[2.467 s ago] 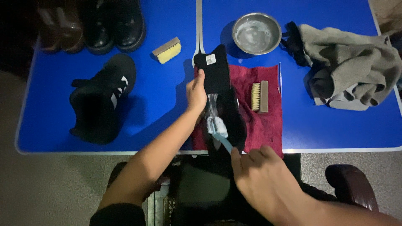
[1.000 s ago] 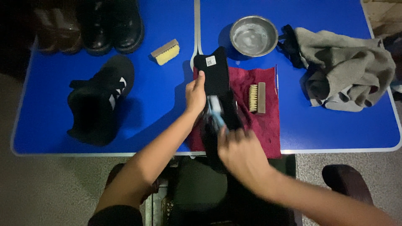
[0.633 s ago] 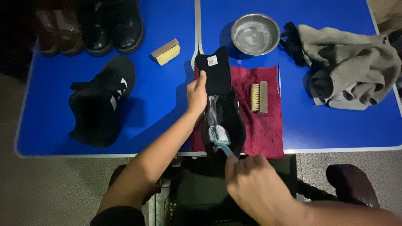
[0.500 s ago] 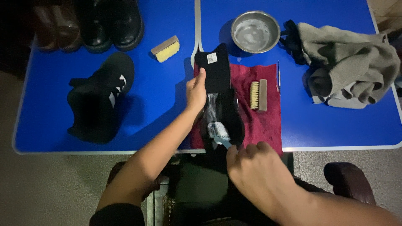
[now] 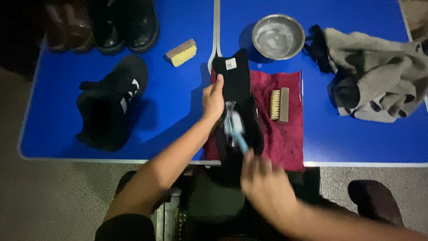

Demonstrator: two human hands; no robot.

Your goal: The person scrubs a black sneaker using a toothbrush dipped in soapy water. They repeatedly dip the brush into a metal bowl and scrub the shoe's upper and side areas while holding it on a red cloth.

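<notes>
A black shoe (image 5: 238,85) lies on a dark red cloth (image 5: 290,129) at the middle of the blue table (image 5: 178,111). My left hand (image 5: 213,100) grips the shoe's left side and holds it steady. My right hand (image 5: 267,189), blurred, is closed on a small brush with a light blue handle (image 5: 236,131), whose head rests on the shoe's lower part. The shoe's near end hangs over the table's front edge.
A second black shoe (image 5: 111,105) lies at the left. Dark boots (image 5: 102,24) stand at the back left, with a yellow-bristled brush (image 5: 181,52) beside them. A metal bowl (image 5: 278,36), a wooden brush (image 5: 279,105) on the cloth and a grey-beige rumpled garment (image 5: 379,73) are to the right.
My right hand has moved the blue brush back and forth along the shoe, up over it a second ago, then down toward me, now up again. My left hand has stayed on the shoe.
</notes>
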